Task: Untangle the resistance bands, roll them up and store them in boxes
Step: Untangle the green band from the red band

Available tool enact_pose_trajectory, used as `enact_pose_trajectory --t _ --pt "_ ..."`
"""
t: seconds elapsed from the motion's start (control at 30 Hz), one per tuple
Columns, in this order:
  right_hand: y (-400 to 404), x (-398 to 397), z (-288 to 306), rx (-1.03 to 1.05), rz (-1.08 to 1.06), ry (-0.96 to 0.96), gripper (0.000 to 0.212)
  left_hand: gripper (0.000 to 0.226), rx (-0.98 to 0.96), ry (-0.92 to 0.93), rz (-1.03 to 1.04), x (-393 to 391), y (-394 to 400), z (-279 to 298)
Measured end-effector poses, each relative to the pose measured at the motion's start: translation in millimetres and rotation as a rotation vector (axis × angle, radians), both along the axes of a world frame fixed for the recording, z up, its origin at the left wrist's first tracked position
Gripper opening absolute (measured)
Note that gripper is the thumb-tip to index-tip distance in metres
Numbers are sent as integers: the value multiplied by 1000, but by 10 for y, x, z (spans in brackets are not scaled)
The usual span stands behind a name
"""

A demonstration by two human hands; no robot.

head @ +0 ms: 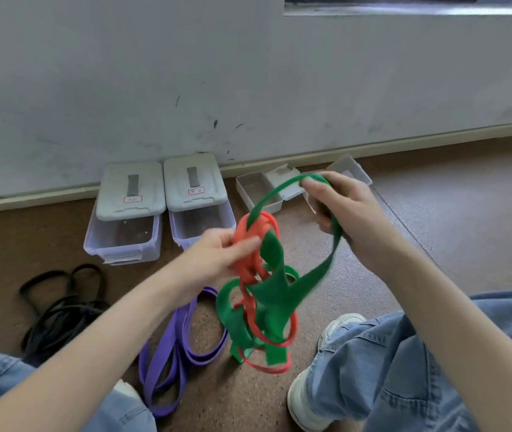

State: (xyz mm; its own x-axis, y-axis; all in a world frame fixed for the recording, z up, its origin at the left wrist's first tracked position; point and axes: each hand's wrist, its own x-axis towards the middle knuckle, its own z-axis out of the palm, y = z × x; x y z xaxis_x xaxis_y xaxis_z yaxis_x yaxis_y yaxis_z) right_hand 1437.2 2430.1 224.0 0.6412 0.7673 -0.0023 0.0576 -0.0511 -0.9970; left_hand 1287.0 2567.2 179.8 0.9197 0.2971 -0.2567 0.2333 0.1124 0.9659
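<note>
— Brown floor by grey wall. Bands?
— Green band (275, 286) and red band (253, 244) tangled, held mid-air. Left hand (217, 260) pinches the red; right hand (339, 204) grips a green loop.
— Containers?
— Two lidded boxes (130, 213), contents unclear, labels unreadable. One open box (259, 191) looks empty. Purple band (180, 338), black bands (61, 304) on floor.

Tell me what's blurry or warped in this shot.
Head view: the left hand and the tangled red band it pinches are motion-smeared; the right hand gripping the green band is sharper; the wide lens bends the baseboard; glare streaks the upper right.
</note>
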Motion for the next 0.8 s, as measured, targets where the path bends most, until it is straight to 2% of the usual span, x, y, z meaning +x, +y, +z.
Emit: enact_pose_trajectory --t 0.03,0.1,0.13,0.17,0.23,0.3,0.4,0.43,0.53,0.6,0.63,0.7,0.73,0.77,0.8 --pt "-1 38 -29 -168 -74 -135 29 20 -75 -41 37 -8 54 84" --pt "-8 67 -109 -584 -82 -399 50 23 -163 -140 105 -3 118 273" --pt "-10 36 -120 -676 -55 -464 61 24 -182 -187 147 8 125 357" --pt "-13 -3 -102 -638 -26 -450 64 24 -185 -221 189 18 124 430" --pt "-27 -100 -23 -345 100 -207 59 22 -203 -253 251 32 108 529" --pt "-35 -204 9 -206 333 16 60 23 -262 -278 269 21 54 591" --pt "-13 -348 -61 -202 561 0 46 28 -300 -301 264 28 -44 616" --pt "13 -379 -111 -206 528 -39 42 28 -314 -301 265 41 -71 615" --pt "100 -413 -218 -192 121 -162 34 23 -340 -265 256 62 -86 603" --pt "103 -372 -238 -172 -11 -219 19 20 -209 -190 202 41 3 587" --pt "90 -330 -233 -156 -44 -216 15 17 -55 -126 184 19 66 573" --pt "45 -212 -167 -74 -118 -94 13 10 324 62 221 -59 232 473" --pt "22 -155 -120 -8 -149 25 10 18 418 177 225 -98 281 395" --pt "1 -113 -73 48 -168 154 5 35 424 297 159 -135 280 304" --pt "-15 -91 -36 88 -178 254 4 52 348 377 42 -154 216 196"
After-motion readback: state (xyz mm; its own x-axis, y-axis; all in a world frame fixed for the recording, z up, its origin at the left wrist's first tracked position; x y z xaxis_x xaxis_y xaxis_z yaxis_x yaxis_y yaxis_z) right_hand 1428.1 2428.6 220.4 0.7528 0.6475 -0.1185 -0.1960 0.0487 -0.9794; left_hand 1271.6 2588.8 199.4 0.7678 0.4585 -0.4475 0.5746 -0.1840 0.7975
